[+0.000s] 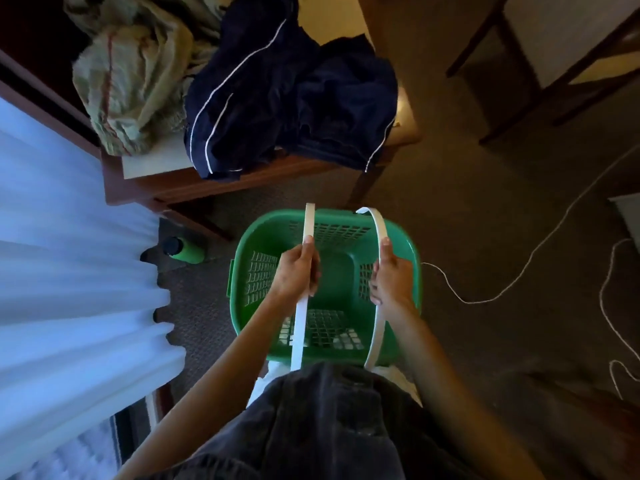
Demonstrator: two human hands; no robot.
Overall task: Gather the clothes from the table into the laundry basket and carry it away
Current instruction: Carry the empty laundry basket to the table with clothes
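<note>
A pale curtain (pixel 69 271) fills the left edge, hanging in folds down to dark carpet (pixel 467 220). Just right of its hem a green bottle (pixel 183 252) lies on the floor under the table (pixel 166 161), a wooden one with a light top. On it lie the clothes: a crumpled cream cloth (pixel 131 74) with a red stripe, and beside it a navy garment (pixel 277 98) with white piping, drooping over the near edge.

Below the table's front the green basket (pixel 408 251) shows a bare mesh bottom. The left hand (pixel 296 271) grips the left handle (pixel 304 289), fingers curled round the white strap; the right hand (pixel 391 275) grips the right handle (pixel 381 306) the same way. Whether the basket rests on the floor or hangs cannot be told; its near rim is hidden by dark clothing.

A white cord (pixel 519 271) snakes over the carpet at right. Chair legs (pixel 502 64) at upper right are cut off by the frame.
</note>
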